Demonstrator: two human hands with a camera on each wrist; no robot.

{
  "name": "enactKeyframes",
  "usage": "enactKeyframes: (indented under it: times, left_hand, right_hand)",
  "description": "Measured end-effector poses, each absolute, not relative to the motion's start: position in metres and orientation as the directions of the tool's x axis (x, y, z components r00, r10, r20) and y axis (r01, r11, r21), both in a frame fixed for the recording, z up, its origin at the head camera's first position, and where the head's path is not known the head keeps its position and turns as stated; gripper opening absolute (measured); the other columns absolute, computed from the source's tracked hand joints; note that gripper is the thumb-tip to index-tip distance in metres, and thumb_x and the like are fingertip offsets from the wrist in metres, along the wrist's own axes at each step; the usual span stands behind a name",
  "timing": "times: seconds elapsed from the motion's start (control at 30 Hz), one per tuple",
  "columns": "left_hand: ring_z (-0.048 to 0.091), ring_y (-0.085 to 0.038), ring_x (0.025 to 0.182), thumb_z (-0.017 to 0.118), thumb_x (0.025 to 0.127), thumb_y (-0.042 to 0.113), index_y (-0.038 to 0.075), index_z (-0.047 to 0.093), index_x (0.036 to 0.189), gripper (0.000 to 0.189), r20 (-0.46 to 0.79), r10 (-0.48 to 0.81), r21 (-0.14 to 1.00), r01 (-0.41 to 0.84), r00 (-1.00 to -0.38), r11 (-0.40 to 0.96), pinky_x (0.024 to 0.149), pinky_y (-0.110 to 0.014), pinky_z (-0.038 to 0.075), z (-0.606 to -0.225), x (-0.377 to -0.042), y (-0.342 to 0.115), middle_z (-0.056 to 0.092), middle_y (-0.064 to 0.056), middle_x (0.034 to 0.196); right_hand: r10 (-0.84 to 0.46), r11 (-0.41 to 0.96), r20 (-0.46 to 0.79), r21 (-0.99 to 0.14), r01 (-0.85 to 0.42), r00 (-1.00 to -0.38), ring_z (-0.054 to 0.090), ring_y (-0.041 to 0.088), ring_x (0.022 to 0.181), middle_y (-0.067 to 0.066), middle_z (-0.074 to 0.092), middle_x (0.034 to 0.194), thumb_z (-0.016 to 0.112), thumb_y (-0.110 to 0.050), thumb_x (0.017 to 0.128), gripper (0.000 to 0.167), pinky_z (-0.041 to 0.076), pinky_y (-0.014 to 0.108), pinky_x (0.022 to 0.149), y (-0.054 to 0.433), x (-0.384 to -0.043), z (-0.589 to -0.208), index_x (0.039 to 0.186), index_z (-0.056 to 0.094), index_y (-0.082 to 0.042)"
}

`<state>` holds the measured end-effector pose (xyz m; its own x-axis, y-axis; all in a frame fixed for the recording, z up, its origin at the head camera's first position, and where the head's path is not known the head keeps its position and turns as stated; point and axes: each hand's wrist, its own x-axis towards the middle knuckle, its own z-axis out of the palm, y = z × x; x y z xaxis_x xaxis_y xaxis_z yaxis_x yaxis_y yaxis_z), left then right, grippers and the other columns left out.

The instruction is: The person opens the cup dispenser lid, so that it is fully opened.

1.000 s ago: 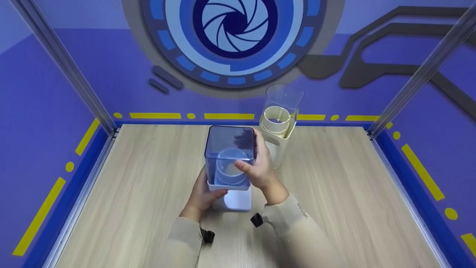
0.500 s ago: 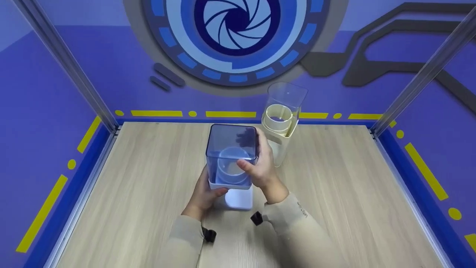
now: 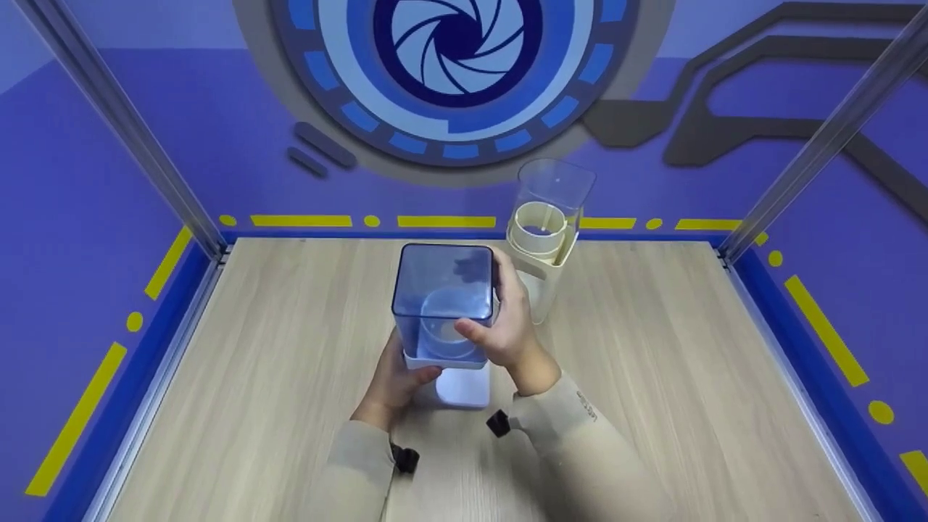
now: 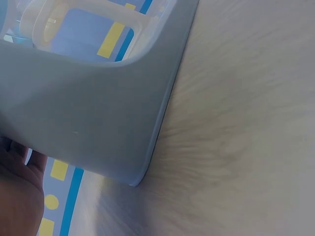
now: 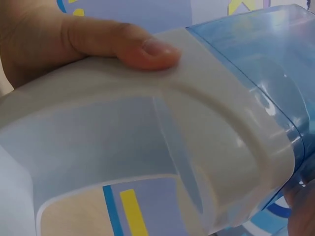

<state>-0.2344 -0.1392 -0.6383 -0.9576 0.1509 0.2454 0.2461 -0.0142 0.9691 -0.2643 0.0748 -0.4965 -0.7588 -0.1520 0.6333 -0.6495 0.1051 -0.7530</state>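
Note:
Both hands hold a gravity pet feeder. Its blue see-through tank (image 3: 441, 279) sits on a white base (image 3: 465, 388), and a round ring shows through the tank. My left hand (image 3: 394, 380) grips the base from the left, with its thumb on the front edge; most of its fingers are hidden behind. On the right side of the tank is my right hand (image 3: 510, 326), thumb across the front and fingers wrapped around the back. The right wrist view shows the left thumb (image 5: 152, 53) lying along the base (image 5: 211, 128), just below the rim where the tank (image 5: 256, 49) fits.
A second feeder (image 3: 544, 254), cream with a clear tank, stands behind the right hand near the back wall. The wooden tabletop (image 3: 304, 326) is bounded by blue and purple walls with metal posts (image 3: 134, 123) at the corners.
The top of the blue tank has tipped slightly toward me and to the left, so more of its top face shows. Both hands keep their grip; the cream feeder stays put.

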Motion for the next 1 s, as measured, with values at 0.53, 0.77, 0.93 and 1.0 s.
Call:
enactKeyframes:
  times: [0.53, 0.77, 0.93, 1.0]
  left_hand:
    - [0.062, -0.022, 0.145, 0.099, 0.074, 0.072, 0.016, 0.032, 0.177, 0.135, 0.193, 0.144, 0.981, 0.193, -0.971, -0.014, 0.131, -0.028, 0.042, -0.636, -0.234, -0.137, 0.062, -0.011, 0.164]
    - [0.059, -0.024, 0.146, 0.097, 0.072, 0.076, 0.019, 0.030, 0.179, 0.138, 0.185, 0.129, 0.982, 0.188, -0.974, 0.013, 0.131, -0.031, 0.043, -0.636, -0.235, -0.136, 0.061, -0.010, 0.165]
    - [0.057, -0.023, 0.148, 0.095, 0.075, 0.076, 0.015, 0.031, 0.178, 0.136, 0.236, 0.130, 0.971, 0.240, -0.963, 0.015, 0.131, -0.029, 0.041, -0.638, -0.236, -0.136, 0.059, -0.013, 0.167]
    - [0.057, -0.020, 0.148, 0.095, 0.076, 0.075, 0.013, 0.031, 0.178, 0.135, 0.260, 0.135, 0.965, 0.263, -0.956, 0.009, 0.131, -0.027, 0.039, -0.639, -0.237, -0.136, 0.057, -0.015, 0.168]
  right_hand:
    - [-0.124, 0.046, 0.591, -0.799, -0.600, -0.797, 0.067, 0.023, 0.126, 0.022, 0.068, 0.140, 0.073, -0.096, 0.080, 0.133, 0.058, 0.033, 0.110, 0.076, -0.264, -0.493, 0.158, 0.046, 0.008]
    - [-0.087, 0.013, 0.619, -0.783, -0.622, -0.781, 0.067, 0.019, 0.124, 0.024, 0.067, 0.138, 0.074, -0.097, 0.078, 0.138, 0.059, 0.030, 0.108, 0.081, -0.263, -0.482, 0.156, 0.044, 0.013]
    - [-0.061, -0.008, 0.656, -0.754, -0.657, -0.752, 0.068, 0.016, 0.123, 0.018, 0.069, 0.136, 0.076, -0.095, 0.079, 0.137, 0.059, 0.028, 0.107, 0.088, -0.264, -0.475, 0.154, 0.045, 0.015]
    - [-0.054, -0.012, 0.667, -0.744, -0.668, -0.743, 0.068, 0.015, 0.123, 0.016, 0.069, 0.136, 0.077, -0.094, 0.079, 0.138, 0.059, 0.027, 0.108, 0.092, -0.263, -0.472, 0.155, 0.044, 0.016]
